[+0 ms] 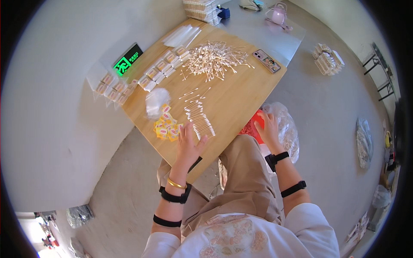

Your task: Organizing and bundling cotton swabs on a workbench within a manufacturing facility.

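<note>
**Cotton swabs (200,120) lined up by the left hand (187,147)**

The row lies toward the desk's (241,92) near corner. The left hand's fingers are loosely spread at its near end, seemingly empty; contact I cannot tell. The right hand (269,131), fingers apart, hangs beyond the right edge, by a red container (257,137). Swabs look light, stiff yet snappable; pinching mid-stick should spare the soft tips.

Light is bright, glaring at lower left; edges curve and blacken.
</note>
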Demonstrator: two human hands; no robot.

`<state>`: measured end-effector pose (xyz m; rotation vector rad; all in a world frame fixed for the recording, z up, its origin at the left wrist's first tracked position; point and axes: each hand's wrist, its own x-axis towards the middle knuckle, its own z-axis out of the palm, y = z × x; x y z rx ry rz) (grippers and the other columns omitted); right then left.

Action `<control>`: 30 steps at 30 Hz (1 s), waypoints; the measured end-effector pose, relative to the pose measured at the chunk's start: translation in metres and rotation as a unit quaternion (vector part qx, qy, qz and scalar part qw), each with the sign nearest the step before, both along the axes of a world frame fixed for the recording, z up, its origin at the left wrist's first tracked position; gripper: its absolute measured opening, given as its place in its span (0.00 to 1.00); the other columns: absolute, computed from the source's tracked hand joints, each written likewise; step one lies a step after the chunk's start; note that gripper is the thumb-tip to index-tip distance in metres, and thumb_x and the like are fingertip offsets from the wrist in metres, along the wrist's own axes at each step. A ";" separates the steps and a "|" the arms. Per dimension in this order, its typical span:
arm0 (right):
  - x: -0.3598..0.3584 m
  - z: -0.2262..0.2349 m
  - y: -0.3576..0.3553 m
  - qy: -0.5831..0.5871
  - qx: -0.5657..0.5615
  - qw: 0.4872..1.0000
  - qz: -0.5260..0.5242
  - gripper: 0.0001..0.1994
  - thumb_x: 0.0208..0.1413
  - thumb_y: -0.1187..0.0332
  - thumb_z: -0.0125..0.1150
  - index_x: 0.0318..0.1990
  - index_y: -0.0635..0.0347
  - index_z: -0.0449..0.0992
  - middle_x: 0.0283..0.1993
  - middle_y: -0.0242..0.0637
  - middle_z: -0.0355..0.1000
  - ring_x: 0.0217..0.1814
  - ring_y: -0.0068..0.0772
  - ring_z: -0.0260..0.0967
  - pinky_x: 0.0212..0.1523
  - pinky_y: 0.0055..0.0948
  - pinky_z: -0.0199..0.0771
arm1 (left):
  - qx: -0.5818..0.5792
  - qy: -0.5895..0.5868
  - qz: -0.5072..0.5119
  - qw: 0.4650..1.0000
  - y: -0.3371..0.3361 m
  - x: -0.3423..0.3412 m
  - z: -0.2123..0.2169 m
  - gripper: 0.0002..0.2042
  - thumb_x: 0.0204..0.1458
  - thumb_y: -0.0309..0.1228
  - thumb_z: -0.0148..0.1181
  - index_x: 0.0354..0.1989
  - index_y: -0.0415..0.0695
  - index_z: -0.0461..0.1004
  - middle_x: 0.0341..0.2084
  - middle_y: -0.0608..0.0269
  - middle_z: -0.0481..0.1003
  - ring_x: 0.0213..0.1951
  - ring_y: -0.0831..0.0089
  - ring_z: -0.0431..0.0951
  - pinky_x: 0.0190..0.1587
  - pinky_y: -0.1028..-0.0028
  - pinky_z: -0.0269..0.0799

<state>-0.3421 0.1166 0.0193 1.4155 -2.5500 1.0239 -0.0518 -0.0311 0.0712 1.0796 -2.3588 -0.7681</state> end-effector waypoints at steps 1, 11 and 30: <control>0.000 0.010 -0.016 -0.025 -0.014 0.999 0.020 0.10 0.49 0.68 0.65 0.40 0.58 0.77 0.44 0.41 0.72 0.53 0.46 0.66 0.53 0.41 0.68 | -0.015 0.028 0.001 0.999 -0.013 0.001 -0.009 0.33 0.56 0.48 0.60 0.64 0.40 0.59 0.60 0.45 0.63 0.62 0.48 0.63 0.64 0.55 0.58; 0.013 0.002 -0.206 -0.057 0.028 0.964 0.257 0.10 0.50 0.74 0.59 0.41 0.57 0.76 0.47 0.39 0.71 0.54 0.47 0.66 0.54 0.41 0.68 | -0.005 -0.096 0.049 0.994 -0.112 -0.037 -0.053 0.38 0.53 0.48 0.62 0.67 0.39 0.54 0.67 0.40 0.53 0.68 0.43 0.53 0.69 0.55 0.50; 0.002 0.006 -0.252 0.054 0.029 0.985 0.162 0.05 0.51 0.71 0.60 0.36 0.53 0.76 0.39 0.36 0.71 0.49 0.43 0.67 0.49 0.42 0.65 | -0.153 -0.219 0.000 0.964 -0.162 -0.077 -0.073 0.41 0.59 0.60 0.43 0.72 0.42 0.48 0.73 0.56 0.47 0.74 0.56 0.40 0.73 0.48 0.26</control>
